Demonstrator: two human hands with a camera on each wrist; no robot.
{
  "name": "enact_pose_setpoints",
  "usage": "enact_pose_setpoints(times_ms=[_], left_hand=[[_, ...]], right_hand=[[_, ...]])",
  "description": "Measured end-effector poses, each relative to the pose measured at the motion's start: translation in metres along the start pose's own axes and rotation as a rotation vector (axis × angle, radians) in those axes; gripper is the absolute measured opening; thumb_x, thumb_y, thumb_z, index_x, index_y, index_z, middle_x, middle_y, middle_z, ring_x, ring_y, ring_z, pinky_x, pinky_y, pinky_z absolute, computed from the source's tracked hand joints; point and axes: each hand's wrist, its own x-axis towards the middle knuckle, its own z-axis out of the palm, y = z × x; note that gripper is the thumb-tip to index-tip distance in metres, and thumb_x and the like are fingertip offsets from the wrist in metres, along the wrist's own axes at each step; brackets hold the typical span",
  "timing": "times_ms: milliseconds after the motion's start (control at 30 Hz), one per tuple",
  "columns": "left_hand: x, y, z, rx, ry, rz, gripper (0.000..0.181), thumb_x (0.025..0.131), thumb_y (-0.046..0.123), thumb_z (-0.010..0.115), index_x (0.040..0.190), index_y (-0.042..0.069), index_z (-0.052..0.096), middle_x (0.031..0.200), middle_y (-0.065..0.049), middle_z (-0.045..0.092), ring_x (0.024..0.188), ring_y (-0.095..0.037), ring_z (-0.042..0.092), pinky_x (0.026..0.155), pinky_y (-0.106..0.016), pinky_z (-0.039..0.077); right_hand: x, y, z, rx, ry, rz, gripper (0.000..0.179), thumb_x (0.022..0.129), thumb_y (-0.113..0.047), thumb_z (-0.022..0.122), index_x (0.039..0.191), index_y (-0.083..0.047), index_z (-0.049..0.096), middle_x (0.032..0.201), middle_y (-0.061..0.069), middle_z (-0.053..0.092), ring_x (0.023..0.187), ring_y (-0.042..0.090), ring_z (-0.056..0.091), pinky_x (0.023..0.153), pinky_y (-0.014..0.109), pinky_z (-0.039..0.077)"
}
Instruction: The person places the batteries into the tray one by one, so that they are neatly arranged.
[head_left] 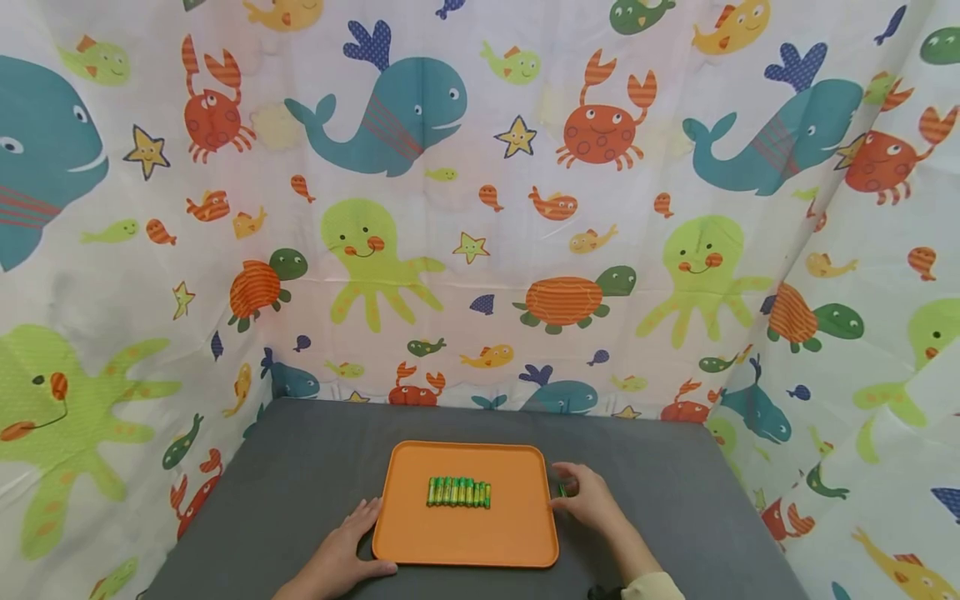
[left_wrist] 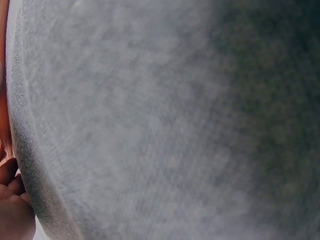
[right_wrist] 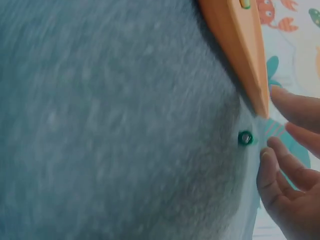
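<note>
An orange tray [head_left: 465, 542] lies on the dark grey cloth, with a row of several green-and-yellow batteries [head_left: 457, 492] side by side on it, the ones at the right end smaller. My left hand [head_left: 341, 552] rests at the tray's left edge, fingers along the rim and thumb at the near corner. Beyond the tray's right edge, a single green battery [head_left: 562, 490] is on the cloth, its round end facing the right wrist camera. Around it my right hand [head_left: 592, 502] arches with fingers and thumb spread; in the right wrist view a gap shows between fingertips and battery.
Dark grey cloth [head_left: 315, 467] covers the table around the tray. A white curtain [head_left: 465, 275] printed with sea animals hangs at the back and both sides. Grey cloth fills most of the left wrist view.
</note>
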Motion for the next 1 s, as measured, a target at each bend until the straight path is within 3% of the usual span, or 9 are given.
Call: enact_pose_setpoints(times_ms=[233, 433, 800, 1000], left_hand=[[-0.002, 0.001, 0.002, 0.001, -0.007, -0.014, 0.114, 0.072, 0.057, 0.085, 0.159, 0.005, 0.032, 0.164, -0.019, 0.029, 0.151, -0.048, 0.019, 0.113, -0.073, 0.021], [-0.001, 0.003, 0.002, 0.008, 0.005, -0.023, 0.114, 0.072, 0.058, 0.085, 0.159, 0.006, 0.033, 0.165, -0.018, 0.029, 0.151, -0.047, 0.020, 0.112, -0.074, 0.020], [0.000, 0.003, 0.002, 0.009, 0.003, -0.017, 0.114, 0.072, 0.057, 0.085, 0.159, 0.007, 0.032, 0.165, -0.018, 0.028, 0.151, -0.048, 0.019, 0.111, -0.075, 0.021], [0.001, 0.001, 0.002, 0.009, 0.008, -0.024, 0.114, 0.071, 0.057, 0.086, 0.159, 0.007, 0.033, 0.165, -0.018, 0.029, 0.151, -0.048, 0.020, 0.111, -0.075, 0.021]], right_hand=[[-0.004, 0.018, -0.002, -0.065, -0.066, 0.001, 0.059, 0.066, 0.000, 0.091, 0.122, -0.005, 0.071, 0.108, 0.010, 0.069, 0.089, 0.022, 0.064, 0.074, 0.039, 0.055], [-0.004, 0.024, -0.005, -0.057, -0.090, -0.024, 0.056, 0.069, 0.007, 0.086, 0.122, -0.002, 0.070, 0.108, 0.013, 0.068, 0.090, 0.024, 0.066, 0.075, 0.041, 0.056], [-0.004, 0.024, -0.008, -0.085, -0.112, -0.073, 0.042, 0.075, -0.001, 0.086, 0.114, -0.001, 0.071, 0.102, 0.011, 0.065, 0.080, 0.018, 0.062, 0.065, 0.030, 0.052], [-0.003, 0.027, -0.003, -0.043, -0.040, -0.048, 0.045, 0.075, -0.011, 0.089, 0.114, 0.001, 0.070, 0.092, 0.006, 0.068, 0.076, 0.013, 0.064, 0.066, 0.029, 0.054]])
